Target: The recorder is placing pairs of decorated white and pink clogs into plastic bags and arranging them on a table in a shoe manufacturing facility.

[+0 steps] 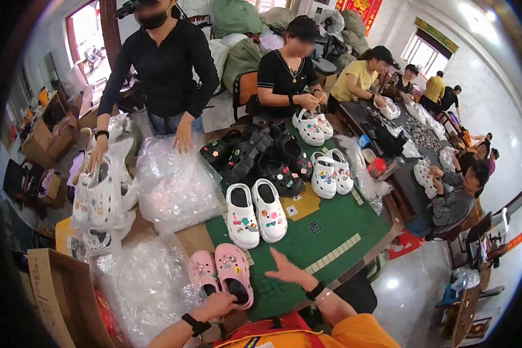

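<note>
A pair of pink clogs (pixel 233 262) with small charms stands at the front edge of the green table top (pixel 272 290). My left hand (pixel 217 304) is closed at the heel of the right-hand pink clog, its fingers at the opening. My right hand (pixel 290 271) hovers over the green surface with fingers spread and holds nothing. Just beyond it stands a pair of white clogs (pixel 256 214) with colourful charms. Farther back are several black clogs (pixel 255 153) in a cluster, with more white clogs (pixel 332 174) to their right.
Clear plastic bags (pixel 177 180) cover the left side, beside bagged white clogs (pixel 101 194). A cardboard box (pixel 64 296) stands at lower left. Across the table, one person (pixel 162 64) touches the bags; another (pixel 287 72) handles white clogs. Others sit along a dark table (pixel 383 127).
</note>
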Available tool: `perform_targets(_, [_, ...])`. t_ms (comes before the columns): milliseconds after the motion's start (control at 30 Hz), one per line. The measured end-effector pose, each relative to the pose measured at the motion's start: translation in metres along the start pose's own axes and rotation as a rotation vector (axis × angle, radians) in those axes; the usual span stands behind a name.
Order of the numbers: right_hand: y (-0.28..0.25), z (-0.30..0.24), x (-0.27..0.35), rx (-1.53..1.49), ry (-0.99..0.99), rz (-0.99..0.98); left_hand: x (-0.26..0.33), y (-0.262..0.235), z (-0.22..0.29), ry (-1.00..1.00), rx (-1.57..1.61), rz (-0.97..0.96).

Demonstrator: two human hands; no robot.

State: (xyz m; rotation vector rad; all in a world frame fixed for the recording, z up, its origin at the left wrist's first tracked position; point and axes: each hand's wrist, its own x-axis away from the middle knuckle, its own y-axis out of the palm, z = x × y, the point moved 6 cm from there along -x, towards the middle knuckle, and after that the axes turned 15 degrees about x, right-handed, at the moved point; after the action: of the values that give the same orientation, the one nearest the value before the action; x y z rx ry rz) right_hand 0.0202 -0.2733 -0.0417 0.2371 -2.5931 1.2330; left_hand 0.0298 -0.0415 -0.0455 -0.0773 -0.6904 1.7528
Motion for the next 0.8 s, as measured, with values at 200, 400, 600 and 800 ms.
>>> perform_targets(200, [0.118,-0.03,-0.01,-0.284,-0.116,-0.246,0.03,0.002,-0.07,-0.351,0.118,0.35])
perform_targets(400, [0.152,-0.01,-0.012,-0.256,0.078,-0.228,0.005,-0.002,-0.091,-0.486,0.58,0.318])
perform_targets(600, [0.17,0.005,-0.017,-0.491,0.098,-0.099,-0.009,-0.006,-0.063,-0.481,0.34,0.773])
perform_targets(800, [0.107,-0.035,0.013,-0.765,0.211,-0.267,0.013,0.003,-0.077,-0.544,0.228,0.929])
